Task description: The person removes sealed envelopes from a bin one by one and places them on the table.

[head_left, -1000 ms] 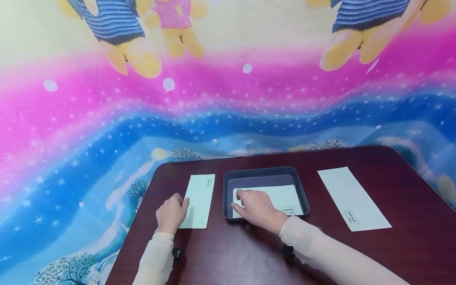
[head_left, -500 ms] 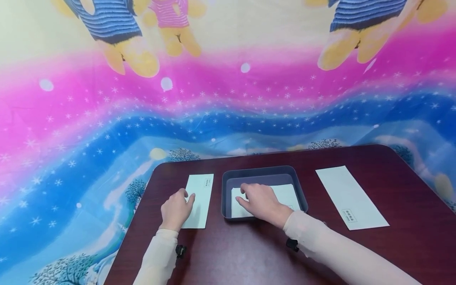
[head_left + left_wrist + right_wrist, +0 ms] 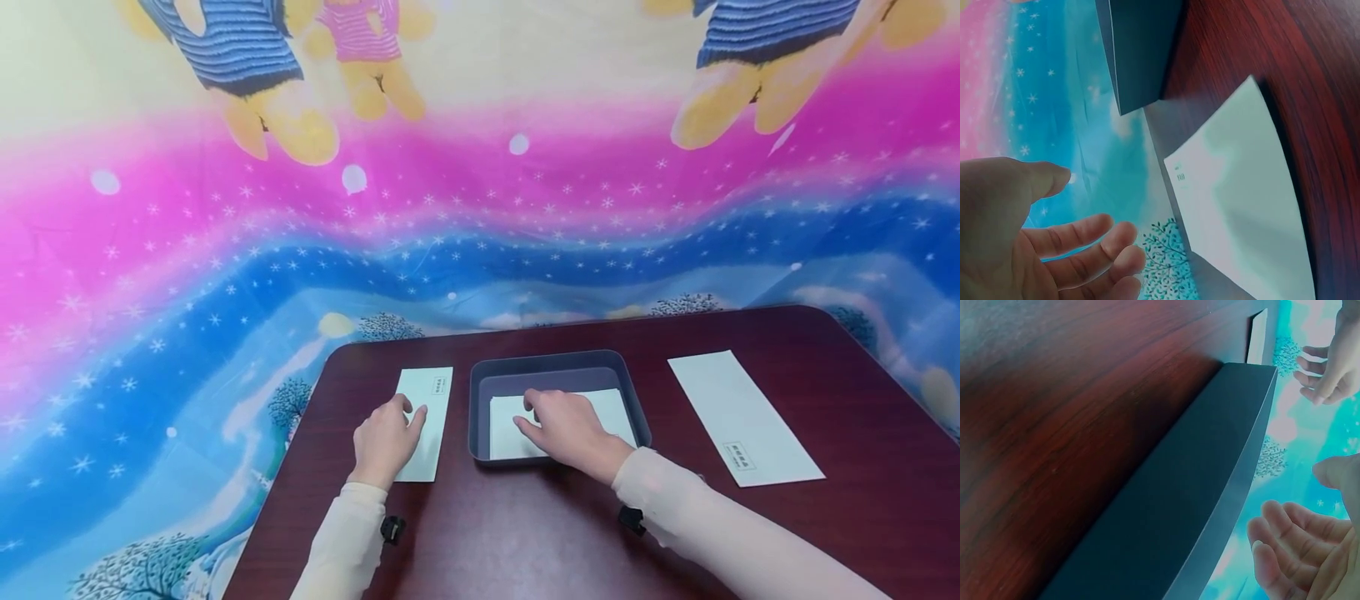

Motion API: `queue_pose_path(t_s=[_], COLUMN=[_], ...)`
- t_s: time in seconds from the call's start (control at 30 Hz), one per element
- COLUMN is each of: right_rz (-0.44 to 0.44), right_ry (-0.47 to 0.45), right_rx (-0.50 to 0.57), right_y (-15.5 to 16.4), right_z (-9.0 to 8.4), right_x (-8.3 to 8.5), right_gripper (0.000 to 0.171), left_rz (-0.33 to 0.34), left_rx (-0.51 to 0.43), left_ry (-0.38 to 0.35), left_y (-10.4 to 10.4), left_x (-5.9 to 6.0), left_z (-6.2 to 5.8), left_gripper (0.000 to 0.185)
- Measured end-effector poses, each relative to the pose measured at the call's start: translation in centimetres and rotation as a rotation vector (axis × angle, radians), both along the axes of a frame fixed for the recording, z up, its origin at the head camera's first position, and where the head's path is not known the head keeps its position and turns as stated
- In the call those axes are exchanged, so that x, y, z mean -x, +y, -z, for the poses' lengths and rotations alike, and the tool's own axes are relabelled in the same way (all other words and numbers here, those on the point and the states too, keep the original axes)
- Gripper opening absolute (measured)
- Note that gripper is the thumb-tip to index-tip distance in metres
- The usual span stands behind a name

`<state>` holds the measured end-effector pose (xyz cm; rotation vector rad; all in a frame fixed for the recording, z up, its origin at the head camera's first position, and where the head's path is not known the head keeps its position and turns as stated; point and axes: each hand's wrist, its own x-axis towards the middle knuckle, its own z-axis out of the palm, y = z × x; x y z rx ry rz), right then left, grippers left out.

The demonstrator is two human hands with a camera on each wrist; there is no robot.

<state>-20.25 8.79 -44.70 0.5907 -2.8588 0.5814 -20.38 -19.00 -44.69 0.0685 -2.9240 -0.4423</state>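
Observation:
My left hand (image 3: 384, 443) hovers over the left pale envelope (image 3: 432, 443), which lies flat with a small printed box at its far corner. Its fingers are loosely bent with nothing between them; the left wrist view shows the hand (image 3: 1079, 250) apart from the envelope (image 3: 1241, 200). Above a dark grey tray (image 3: 553, 380) is my right hand (image 3: 573, 429), fingers relaxed, thumb apart. Pale envelopes (image 3: 506, 437) lie inside the tray, partly hidden by that hand. In the right wrist view the right hand (image 3: 1310, 550) is above the tray's wall (image 3: 1172, 481), holding nothing.
Another pale envelope (image 3: 742, 417) lies slanted on the right of the dark red-brown table (image 3: 495, 533). Behind the table hangs a colourful printed cloth (image 3: 480, 208). A small black device (image 3: 392, 529) sits at each wrist.
My left hand has moved right, from the left envelope's edge to over it. My right hand has shifted slightly right above the tray. The envelopes and tray have stayed put.

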Motion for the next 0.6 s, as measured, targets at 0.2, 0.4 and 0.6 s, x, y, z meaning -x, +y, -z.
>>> queue_pose_path(t_s=[0.2, 0.4, 0.6], right_rz=[0.022, 0.035, 0.034], right_ry=[-0.021, -0.025, -0.020], right_rx=[0.012, 0.016, 0.015], right_y=[0.7, 1.3, 1.8], right_z=[0.3, 0.4, 0.4], right_x=[0.2, 0.4, 0.4], right_gripper=[0.024, 0.023, 0.024], left_rz=[0.020, 0.034, 0.045], left_rx=[-0.002, -0.014, -0.012], left_ry=[0.019, 0.017, 0.027], left_y=[0.9, 1.7, 2.4], left_x=[-0.1, 0.0, 0.1], left_z=[-0.2, -0.2, -0.1], left_gripper=[0.035, 0.036, 0.034])
